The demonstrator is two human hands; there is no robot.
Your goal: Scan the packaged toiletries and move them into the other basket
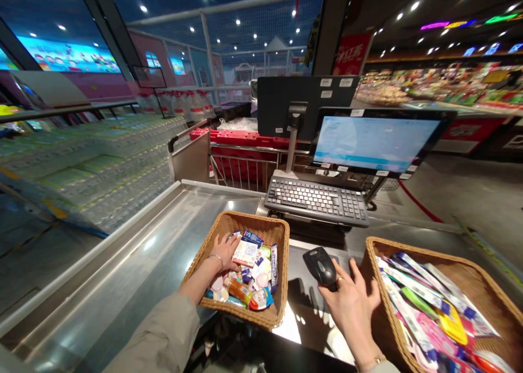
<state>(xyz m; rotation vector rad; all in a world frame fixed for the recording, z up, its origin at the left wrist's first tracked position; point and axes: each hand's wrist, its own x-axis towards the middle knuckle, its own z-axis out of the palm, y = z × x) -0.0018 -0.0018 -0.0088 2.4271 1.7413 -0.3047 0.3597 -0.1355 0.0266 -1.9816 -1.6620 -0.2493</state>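
In the left wicker basket (pixel 286 264) lies a jumble of small packaged goods. My left hand (pixel 223 253) reaches into it with the fingers stretched out, resting on or against a small white and red box (pixel 245 252). A blue and white toothpaste box (pixel 274 267) stands along the basket's right side. Between the two baskets, my right hand (pixel 349 297) grips a black barcode scanner (pixel 320 265) with thumb and forefinger, the other fingers spread away from it. The scanner's lower part is hidden behind the fingers.
At right, another wicker basket (pixel 482 275) holds several toothbrush packs (pixel 420 280). Behind the metal counter (pixel 163 253) are a keyboard (pixel 316 199), a lit monitor (pixel 371 141) and a shopping cart (pixel 245 166). Stacked bottle packs (pixel 102 166) stand to the left.
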